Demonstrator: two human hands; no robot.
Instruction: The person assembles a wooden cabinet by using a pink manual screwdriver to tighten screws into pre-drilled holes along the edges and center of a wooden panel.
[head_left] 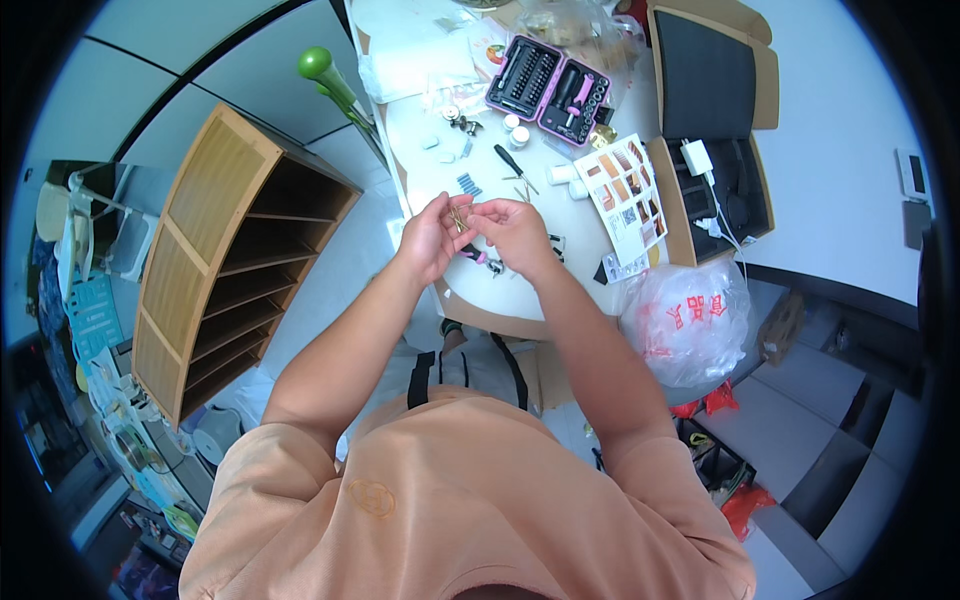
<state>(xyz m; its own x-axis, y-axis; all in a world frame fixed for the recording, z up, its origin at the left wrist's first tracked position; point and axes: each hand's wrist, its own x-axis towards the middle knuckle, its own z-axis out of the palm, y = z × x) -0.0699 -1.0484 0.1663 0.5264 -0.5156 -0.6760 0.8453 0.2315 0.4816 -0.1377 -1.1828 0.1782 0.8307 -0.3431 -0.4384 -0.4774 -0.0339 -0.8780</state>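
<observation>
Above the near part of the white table (415,130), my left hand (428,242) is turned palm up, with its fingers curled around several thin brass-coloured screws (458,222). My right hand (512,236) meets it from the right. Its thumb and fingertips are pressed together right at the screws; what sits between them is too small to make out. Just under the hands lies a tool with a pink and black handle (474,253) beside small metal fittings (495,267). A few blue-grey plugs (468,184) lie beyond my left fingertips, and a black-handled screwdriver (508,160) rests farther back.
An open pink-and-black tool case (548,92) sits at the back, near white bottles (518,136). To the right are a printed leaflet (622,200), an open cardboard box (680,215) with a white charger (696,157), and a stuffed plastic bag (688,325). A wooden shelf unit (215,250) stands left.
</observation>
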